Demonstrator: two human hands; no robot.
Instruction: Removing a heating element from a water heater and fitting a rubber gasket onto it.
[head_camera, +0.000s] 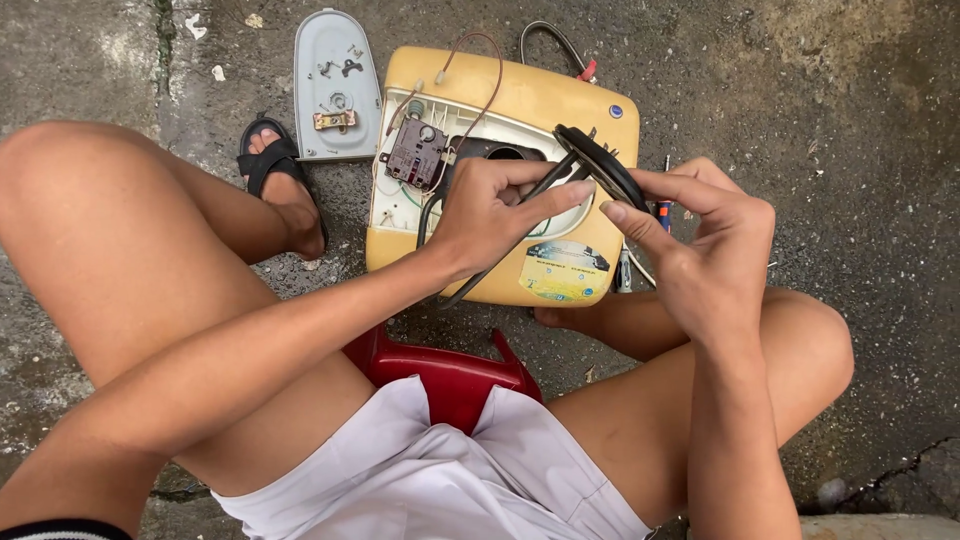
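Above the yellow appliance casing (520, 180) on the concrete, I see 2 hands meeting on a black round flange (603, 165) tilted on edge, its long rod running down-left under my left hand (490, 210). That hand is curled shut round the rod; my right hand (705, 240) pinches the flange rim from the right, equally near.
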